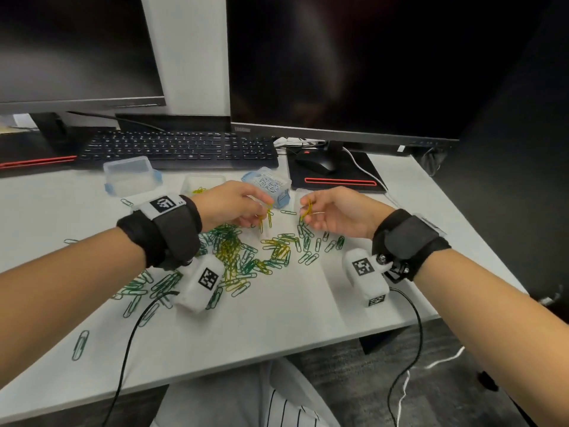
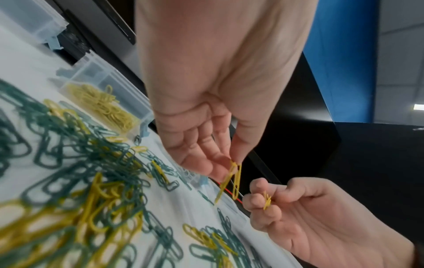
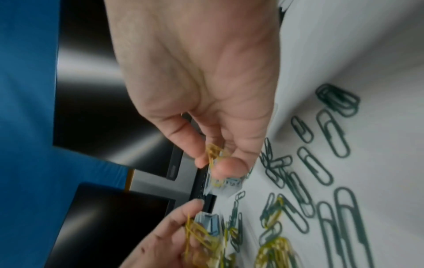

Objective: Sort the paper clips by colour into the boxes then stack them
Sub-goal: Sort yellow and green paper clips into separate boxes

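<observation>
Green and yellow paper clips (image 1: 246, 257) lie heaped on the white desk (image 1: 277, 318) just in front of both hands. Hovering above the heap, my left hand (image 1: 261, 211) pinches a few yellow clips (image 2: 234, 179) that dangle from its fingertips. My right hand (image 1: 308, 208) faces it a short way off, pinching more yellow clips (image 3: 214, 156). Behind the hands stand an open clear box with yellow clips (image 2: 103, 105), a box of white clips (image 1: 271, 183) and a lidded clear box (image 1: 129, 174) with blue latches.
A black keyboard (image 1: 178, 147), a mouse (image 1: 317, 163) on its pad and two dark monitors fill the back of the desk. Stray green clips (image 1: 80, 345) lie toward the front left edge. Black cables (image 1: 129, 349) trail from both wrist cameras over the desk's front edge.
</observation>
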`<state>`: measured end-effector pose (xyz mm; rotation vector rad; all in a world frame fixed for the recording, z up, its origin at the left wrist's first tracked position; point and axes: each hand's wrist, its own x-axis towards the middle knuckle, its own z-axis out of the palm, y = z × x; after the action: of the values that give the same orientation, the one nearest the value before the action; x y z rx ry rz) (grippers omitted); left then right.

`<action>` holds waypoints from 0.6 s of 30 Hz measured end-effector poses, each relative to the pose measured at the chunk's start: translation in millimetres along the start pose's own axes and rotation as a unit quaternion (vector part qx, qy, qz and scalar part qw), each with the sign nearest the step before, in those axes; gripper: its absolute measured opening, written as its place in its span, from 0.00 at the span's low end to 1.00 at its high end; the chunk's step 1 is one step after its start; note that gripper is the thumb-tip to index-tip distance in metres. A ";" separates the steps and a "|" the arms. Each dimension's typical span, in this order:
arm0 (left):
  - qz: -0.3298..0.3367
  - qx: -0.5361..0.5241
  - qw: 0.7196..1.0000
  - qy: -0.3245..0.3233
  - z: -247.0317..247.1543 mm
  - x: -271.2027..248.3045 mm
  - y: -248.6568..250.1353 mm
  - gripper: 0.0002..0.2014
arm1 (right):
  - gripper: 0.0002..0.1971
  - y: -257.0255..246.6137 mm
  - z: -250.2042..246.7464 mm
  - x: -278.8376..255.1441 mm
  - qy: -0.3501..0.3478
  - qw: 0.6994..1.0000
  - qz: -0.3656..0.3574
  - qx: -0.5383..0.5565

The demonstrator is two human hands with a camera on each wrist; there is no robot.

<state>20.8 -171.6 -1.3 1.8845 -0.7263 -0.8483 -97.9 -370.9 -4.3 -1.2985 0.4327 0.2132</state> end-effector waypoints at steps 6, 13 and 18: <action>-0.065 -0.154 0.986 -0.015 9.9 -2.7 4.7 0.08 | 0.08 0.2 16.8 1.5 -0.007 0.998 0.035 0.043; -0.044 -0.172 0.983 -0.038 11.5 -1.2 4.3 0.06 | 0.10 7.8 35.0 12.3 -0.041 0.965 -0.054 -0.254; 0.036 -0.123 0.991 0.044 0.6 4.9 -3.3 0.06 | 0.13 -0.6 46.8 26.1 0.043 0.853 -0.183 -0.486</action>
<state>23.7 -174.3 -5.7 1.6542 -0.6027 -0.7676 -65.3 -328.4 -5.3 -2.3691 0.1187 0.0367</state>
